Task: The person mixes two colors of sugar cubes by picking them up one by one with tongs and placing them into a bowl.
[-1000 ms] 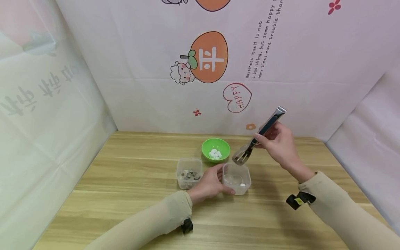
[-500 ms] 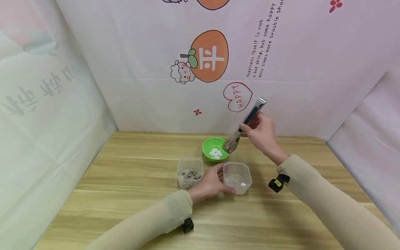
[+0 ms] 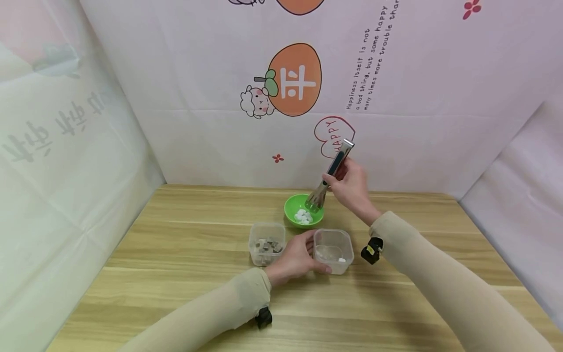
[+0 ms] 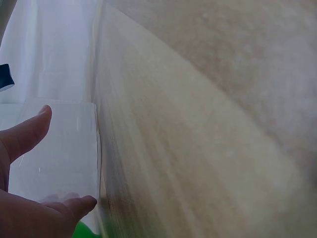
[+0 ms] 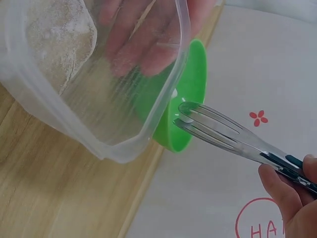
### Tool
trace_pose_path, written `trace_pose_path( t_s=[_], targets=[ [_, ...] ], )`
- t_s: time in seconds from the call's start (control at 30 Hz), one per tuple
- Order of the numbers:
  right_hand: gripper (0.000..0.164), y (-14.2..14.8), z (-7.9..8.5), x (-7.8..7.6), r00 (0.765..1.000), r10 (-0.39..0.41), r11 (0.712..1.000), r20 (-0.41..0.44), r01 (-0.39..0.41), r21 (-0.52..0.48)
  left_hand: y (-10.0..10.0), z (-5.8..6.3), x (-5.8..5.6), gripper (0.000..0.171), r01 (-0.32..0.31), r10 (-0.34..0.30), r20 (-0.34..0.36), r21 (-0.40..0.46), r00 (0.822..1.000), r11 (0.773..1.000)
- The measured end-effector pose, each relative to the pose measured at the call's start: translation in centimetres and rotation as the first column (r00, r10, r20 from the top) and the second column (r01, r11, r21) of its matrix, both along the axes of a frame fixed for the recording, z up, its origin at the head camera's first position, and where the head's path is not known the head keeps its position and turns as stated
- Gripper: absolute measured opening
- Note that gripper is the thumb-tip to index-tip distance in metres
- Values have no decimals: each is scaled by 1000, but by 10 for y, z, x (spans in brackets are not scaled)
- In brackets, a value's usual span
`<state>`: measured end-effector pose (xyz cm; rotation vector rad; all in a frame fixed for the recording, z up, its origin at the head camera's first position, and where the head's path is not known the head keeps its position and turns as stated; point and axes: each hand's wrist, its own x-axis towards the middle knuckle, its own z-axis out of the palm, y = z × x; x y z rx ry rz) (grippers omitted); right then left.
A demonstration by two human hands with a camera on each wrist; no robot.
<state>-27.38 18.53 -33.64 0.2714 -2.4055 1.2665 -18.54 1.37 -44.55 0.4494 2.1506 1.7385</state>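
Observation:
My left hand [image 3: 295, 260] grips a clear plastic container [image 3: 339, 267] from its left side, thumb at the front and fingers behind. A small white piece [image 3: 341, 260] lies inside that container. My right hand [image 3: 351, 189] holds metal tongs [image 3: 336, 164] by the handle, tilted with the tips down. The slotted tips [image 5: 198, 119] reach into the green bowl [image 3: 290, 205], beside a cluster of white pieces [image 3: 303, 216]. In the right wrist view a white piece shows by the tips; whether they pinch it cannot be told.
Left of my left hand stands another clear container [image 3: 256, 258] with several grey-brown pieces [image 3: 269, 245]. All stand on a wooden table [image 3: 176, 259]. A printed cloth [image 3: 211, 146] hangs behind the table's far edge, and more cloth hangs at both sides.
My right hand has carried the tongs leftward from above the held container to the green bowl, and the tips have come down into it. The left hand stays in place.

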Motion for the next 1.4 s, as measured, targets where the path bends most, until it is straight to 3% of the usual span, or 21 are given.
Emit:
trace_pose_path(
  t_s=[0.37, 0.57, 0.87, 1.17, 1.4],
  targets=[
    [17, -7, -4, 3, 1000, 9, 1000, -13, -9, 3, -1, 1, 0, 100, 3, -3, 12, -2, 1000, 1000],
    [19, -5, 2, 13, 999, 31, 999, -32, -32, -27, -1, 2, 2, 100, 3, -3, 5, -3, 1000, 1000],
    [29, 9, 21, 41, 995, 48, 999, -85, -48, -2, 0, 1, 1, 99, 4, -4, -7, 16, 1000, 1000],
    [20, 31, 41, 77, 988, 91, 994, -122, -83, 65, 2, 2, 2, 102, -19, 19, -2, 0, 1000, 1000],
    [23, 45, 37, 97, 985, 152, 976, -84, -137, 168, 3, 0, 2, 103, -26, 26, 4, -16, 1000, 1000]
  ],
)
